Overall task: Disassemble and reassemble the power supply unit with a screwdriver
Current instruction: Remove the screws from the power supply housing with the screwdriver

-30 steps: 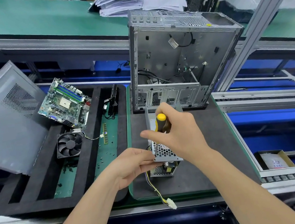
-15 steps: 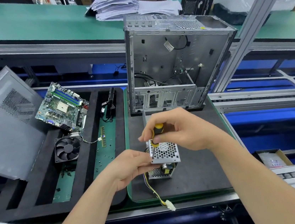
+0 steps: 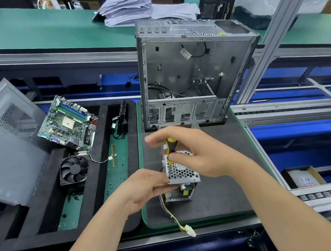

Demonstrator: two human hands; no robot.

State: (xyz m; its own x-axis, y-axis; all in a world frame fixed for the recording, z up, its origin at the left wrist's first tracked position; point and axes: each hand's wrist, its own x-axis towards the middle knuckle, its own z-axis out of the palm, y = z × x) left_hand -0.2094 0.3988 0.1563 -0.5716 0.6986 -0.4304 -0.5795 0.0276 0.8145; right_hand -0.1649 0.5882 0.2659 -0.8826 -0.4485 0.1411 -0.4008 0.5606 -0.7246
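Beneath the right hand (image 3: 201, 156), a yellow-and-black screwdriver (image 3: 171, 145) stands nearly upright, its shaft running down to the corner of the power supply unit (image 3: 182, 173) nearest the left hand (image 3: 147, 187). The right hand's thumb and curled fingers pinch the handle, while its forefinger reaches out toward the left, blurred with motion. The left hand pinches the unit's perforated lid at its edge, thumb on top and fingers underneath, steadying it on the dark mat (image 3: 221, 197) under both wrists.

A second ago the right hand sat over the top of the handle, with the yellow cap showing above the knuckles. Half a second ago it had rolled across the handle. Now the fingers have swung round again and the grip has slid lower on the shaft end of the handle. The left hand and the unit have barely shifted. That sequence reads as the screwdriver being twirled on a corner screw; whether the screw is coming out or going in cannot be told, and the screw itself is hidden.

Beyond the right hand's fingertips stands the stripped computer case (image 3: 195, 69). Toward the person from the left hand, yellow and black wires trail to a white connector (image 3: 190, 233) at the mat's edge. Well out past the left hand lie a motherboard (image 3: 67, 121) and a cooling fan (image 3: 74, 170).
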